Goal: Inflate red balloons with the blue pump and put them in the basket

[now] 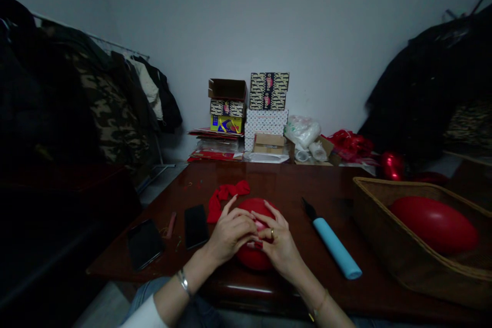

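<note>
A round, inflated red balloon [254, 260] sits in front of me at the near side of the dark wooden table. My left hand [235, 228] is closed at its top, with thumb and fingers pinching the balloon's neck area. My right hand [280, 240], wearing a ring, pinches the same spot from the other side, and a bit of dark red rubber shows between the fingertips. The fingers partly hide the neck. Just behind the balloon lies a crumpled red strip [224, 196]. To the right rests a light blue hand pump [336, 247] with a black nozzle.
A wicker basket [378, 215] holding another red balloon [434, 223] stands at the right. Two black phones [196, 225] and a small reddish stick [171, 225] lie at the left. Stacked boxes [267, 123] and plastic bags [303, 130] stand along the wall; clothes hang on both sides.
</note>
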`<state>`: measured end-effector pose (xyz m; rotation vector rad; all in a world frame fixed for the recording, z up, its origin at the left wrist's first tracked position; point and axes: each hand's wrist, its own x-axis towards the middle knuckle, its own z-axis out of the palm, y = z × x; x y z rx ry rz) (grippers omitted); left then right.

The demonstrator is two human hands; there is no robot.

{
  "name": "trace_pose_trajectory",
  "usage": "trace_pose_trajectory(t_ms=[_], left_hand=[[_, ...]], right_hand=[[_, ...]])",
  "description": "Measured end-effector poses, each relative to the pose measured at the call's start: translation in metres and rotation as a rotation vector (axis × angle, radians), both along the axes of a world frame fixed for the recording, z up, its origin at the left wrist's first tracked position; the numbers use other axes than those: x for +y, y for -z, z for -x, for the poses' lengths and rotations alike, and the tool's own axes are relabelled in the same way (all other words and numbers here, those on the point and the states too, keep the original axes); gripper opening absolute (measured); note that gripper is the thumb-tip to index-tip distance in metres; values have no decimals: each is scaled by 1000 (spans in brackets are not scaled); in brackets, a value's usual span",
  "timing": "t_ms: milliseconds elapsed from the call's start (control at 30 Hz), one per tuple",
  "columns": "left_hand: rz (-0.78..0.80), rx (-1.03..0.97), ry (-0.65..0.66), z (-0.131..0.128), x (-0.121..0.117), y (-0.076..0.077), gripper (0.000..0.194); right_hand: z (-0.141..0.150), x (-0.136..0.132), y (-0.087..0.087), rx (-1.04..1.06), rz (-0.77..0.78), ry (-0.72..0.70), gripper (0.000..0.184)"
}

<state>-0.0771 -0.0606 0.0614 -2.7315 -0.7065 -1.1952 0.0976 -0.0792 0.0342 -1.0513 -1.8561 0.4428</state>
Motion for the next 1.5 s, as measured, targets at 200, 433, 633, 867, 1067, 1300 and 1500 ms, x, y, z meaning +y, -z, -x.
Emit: trace_pose_trajectory(t_ms=[200,433,633,867,1067,1300,1500], left_hand=[[149,60,14,-1,-5,-10,7],[468,-217,-37,-5,-10,5,8],[391,-4,-99,-1,-6,-9,11],[190,277,-112,7,-14,-37,22],[389,7,13,3,-25,-16,27],[642,-282,180,9,-19,2,35],[795,-409,24,5,-8,8,40]], right_hand=[[-3,1,0,18,-4,-32,7],[-4,-3,-2,50,45,-64,4],[-7,-3,2,65,24,-57,5],[-7,-2,5,118,2,-56,13],[-5,-1,4,301,61,-15,11],[-3,4,13,421,123,26,12],[3,4,15,452,153,34,17]])
